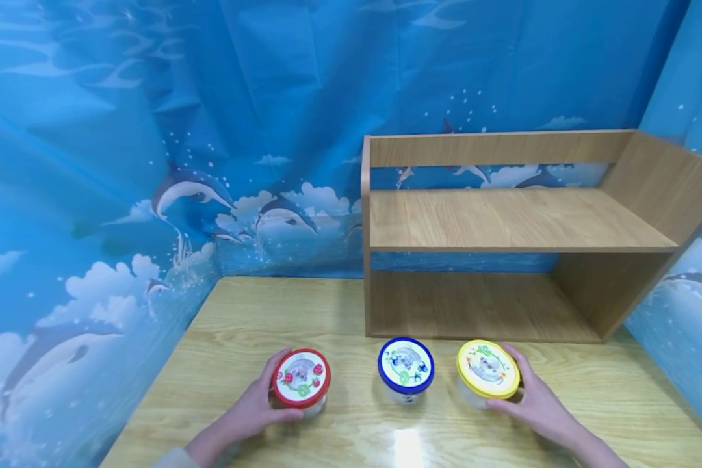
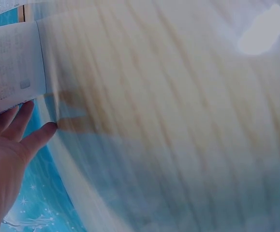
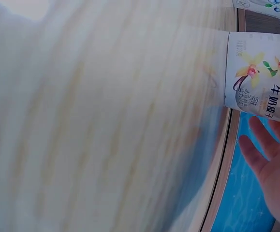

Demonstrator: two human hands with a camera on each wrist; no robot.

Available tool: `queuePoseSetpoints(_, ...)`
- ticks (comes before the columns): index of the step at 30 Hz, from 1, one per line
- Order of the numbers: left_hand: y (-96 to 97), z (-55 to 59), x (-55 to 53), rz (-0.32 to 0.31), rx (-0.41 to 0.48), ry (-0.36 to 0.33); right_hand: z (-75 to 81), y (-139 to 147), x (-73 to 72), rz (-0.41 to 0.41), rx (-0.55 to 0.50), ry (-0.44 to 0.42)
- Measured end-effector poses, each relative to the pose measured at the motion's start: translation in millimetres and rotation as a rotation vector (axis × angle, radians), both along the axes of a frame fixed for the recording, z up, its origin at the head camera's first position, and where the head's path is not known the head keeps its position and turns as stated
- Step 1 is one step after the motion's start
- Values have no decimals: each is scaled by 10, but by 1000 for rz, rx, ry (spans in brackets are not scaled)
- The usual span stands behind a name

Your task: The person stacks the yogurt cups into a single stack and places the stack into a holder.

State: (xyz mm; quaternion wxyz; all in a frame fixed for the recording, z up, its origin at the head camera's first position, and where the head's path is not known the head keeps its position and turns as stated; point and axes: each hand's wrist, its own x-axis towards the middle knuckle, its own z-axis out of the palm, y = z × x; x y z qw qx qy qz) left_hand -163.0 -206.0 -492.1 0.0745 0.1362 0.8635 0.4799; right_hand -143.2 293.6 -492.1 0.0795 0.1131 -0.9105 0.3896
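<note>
Strawberry pictures decorate the red-lidded tub (image 1: 301, 377) on the wooden table. My left hand (image 1: 256, 403) grips it from the left, thumb at the front and fingers toward the back. On the right, a yellow-lidded tub (image 1: 488, 369) with a flower print stands upright, held from its right side by my right hand (image 1: 535, 396). Between them is a blue-lidded tub (image 1: 406, 365) with blueberry pictures, touched by neither hand. In the left wrist view, the fingers of the left hand (image 2: 7, 154) lie against the tub's pale side (image 2: 14, 67). The yellow-lidded tub's label (image 3: 260, 77) shows in the right wrist view.
A two-level wooden shelf (image 1: 520, 218) stands on the table (image 1: 281, 312) behind the blue and yellow tubs. Blue cloth with dolphins (image 1: 281, 214) hangs at the back and both sides. Light glares off the tabletop near the front.
</note>
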Motion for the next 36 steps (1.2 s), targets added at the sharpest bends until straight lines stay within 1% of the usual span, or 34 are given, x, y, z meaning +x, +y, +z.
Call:
queuePoseSetpoints(3, 2, 1, -5, 7, -2, -14, 9, -15, -3, -11, -18, -20)
queuePoseSetpoints(7, 3, 4, -6, 17, -6, -26, 6, -25, -9, -28, -14, -28)
queuePoseSetpoints(16, 7, 3, -3, 34, -11, -30, -19, -22, -16, -54, -45, -72)
queuePoseSetpoints(22, 6, -8, -3, 43, -7, -21, -23, -22, -18, -60, -25, -62)
queuePoseSetpoints(25, 7, 1, 0, 36, 7, -2, -18, -26, -11, -61, -26, -53)
queuePoseSetpoints(30, 26, 69, -4, 11, 40, 14, -24, -32, -5, -52, -26, -39)
queuePoseSetpoints(36, 104, 226, -32, 7, 59, 13, -24, -30, -9, -55, -30, -43)
